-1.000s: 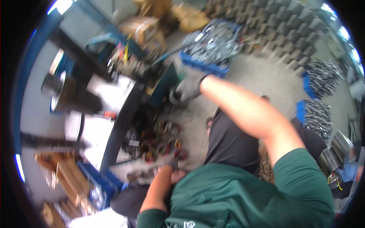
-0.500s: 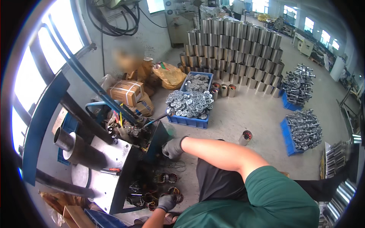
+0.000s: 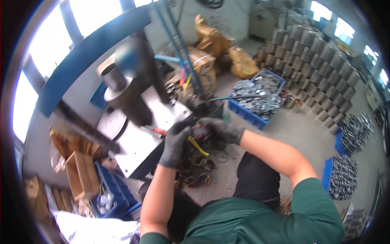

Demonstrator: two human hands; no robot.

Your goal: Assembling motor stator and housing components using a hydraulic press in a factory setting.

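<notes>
My left hand (image 3: 175, 143), in a grey glove, is closed on the near side of a dark ring-shaped motor stator (image 3: 200, 131). My right hand (image 3: 222, 131), gloved alike, grips it from the other side. A yellow sleeve or lead (image 3: 198, 147) hangs from the stator; blur and fingers hide much of its shape. Both hands are raised beside the front edge of a press's metal plate (image 3: 138, 152). Below them, several wound stators (image 3: 198, 180) with coloured leads lie on the floor. An orange-handled screwdriver (image 3: 159, 131) rests on the plate next to my left hand.
A steel cylinder (image 3: 134, 103) stands on the plate under a blue press frame (image 3: 87, 57). Blue crates (image 3: 248, 114) of metal parts, stacked steel tubes (image 3: 313, 61) and yellow sacks (image 3: 242, 63) lie beyond. At left are an open carton (image 3: 81, 175) and a blue bin (image 3: 115, 191).
My left hand has lifted a stator from the floor group. My right hand has come over to meet it, and both now hold it by the press. The view has swung left.
</notes>
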